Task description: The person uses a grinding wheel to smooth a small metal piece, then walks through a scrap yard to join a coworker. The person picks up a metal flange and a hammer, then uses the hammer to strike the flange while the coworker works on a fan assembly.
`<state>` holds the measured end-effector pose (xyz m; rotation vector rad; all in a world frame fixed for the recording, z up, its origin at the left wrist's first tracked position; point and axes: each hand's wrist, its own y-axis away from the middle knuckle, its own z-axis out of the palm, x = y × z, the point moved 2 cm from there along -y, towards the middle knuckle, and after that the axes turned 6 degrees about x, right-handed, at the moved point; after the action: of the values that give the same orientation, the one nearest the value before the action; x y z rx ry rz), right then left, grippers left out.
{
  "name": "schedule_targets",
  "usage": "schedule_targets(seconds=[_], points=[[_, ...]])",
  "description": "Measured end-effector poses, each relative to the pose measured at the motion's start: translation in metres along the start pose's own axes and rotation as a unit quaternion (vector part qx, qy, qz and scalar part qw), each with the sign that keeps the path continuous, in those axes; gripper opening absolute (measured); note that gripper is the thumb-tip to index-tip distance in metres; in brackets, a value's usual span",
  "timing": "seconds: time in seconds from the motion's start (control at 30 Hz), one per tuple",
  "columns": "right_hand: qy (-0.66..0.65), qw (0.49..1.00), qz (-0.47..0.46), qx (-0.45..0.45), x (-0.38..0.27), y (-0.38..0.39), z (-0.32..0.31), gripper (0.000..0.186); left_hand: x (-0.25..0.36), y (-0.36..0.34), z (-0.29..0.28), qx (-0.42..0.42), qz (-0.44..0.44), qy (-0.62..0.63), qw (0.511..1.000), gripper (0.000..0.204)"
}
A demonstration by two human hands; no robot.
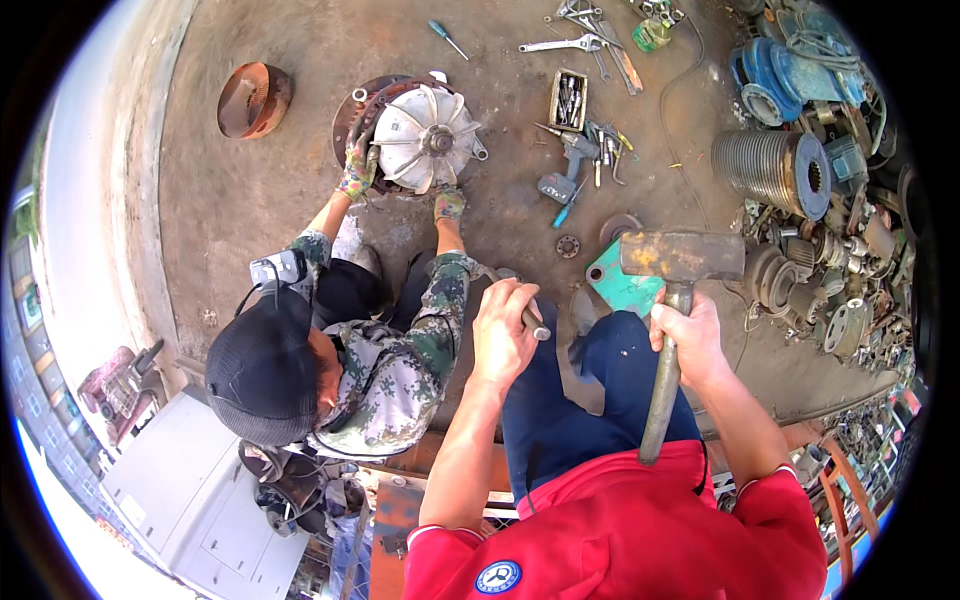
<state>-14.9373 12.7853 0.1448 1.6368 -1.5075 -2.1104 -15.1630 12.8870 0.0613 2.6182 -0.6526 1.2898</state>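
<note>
My right hand (694, 338) is closed round the handle of a sledgehammer, close under its head. The rusty, paint-worn hammer head (682, 256) points away from me, and the handle (662, 410) runs back over my lap. My left hand (503, 332) grips a short round metal bar (537, 324); one blunt end sticks out beside the thumb. The fist hides most of the bar. Beyond the hammer head lies a green metal plate (625, 285) with a hole, partly covered by the head and my knee.
At my left a person in a cap and camouflage jacket (390, 375) holds a finned metal rotor (425, 135) with gloved hands. A cordless drill (570, 165), socket box (568, 100), wrenches (565, 44), screwdriver (447, 38) and rusty ring (254, 100) lie about. Scrap parts (800, 270) pile up at right.
</note>
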Motion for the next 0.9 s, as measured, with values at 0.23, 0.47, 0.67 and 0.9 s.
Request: schedule_targets(seconds=[0.23, 0.47, 0.67, 0.9], points=[[-0.054, 0.993, 0.105, 0.005, 0.122, -0.025, -0.035, 0.013, -0.018, -0.011, 0.049, -0.072, 0.081, -0.073, 0.991, 0.032], [-0.092, 0.985, 0.145, 0.000, 0.200, -0.044, -0.058, 0.013, -0.021, -0.009, 0.090, -0.084, 0.154, -0.143, 0.974, 0.029], [-0.138, 0.977, 0.157, 0.034, 0.229, -0.045, -0.044, 0.013, -0.052, -0.022, 0.114, -0.099, 0.182, -0.178, 0.962, 0.034], [-0.175, 0.962, 0.189, 0.094, 0.250, -0.029, -0.010, 0.013, -0.065, -0.034, 0.130, -0.137, 0.225, -0.185, 0.947, 0.035]])
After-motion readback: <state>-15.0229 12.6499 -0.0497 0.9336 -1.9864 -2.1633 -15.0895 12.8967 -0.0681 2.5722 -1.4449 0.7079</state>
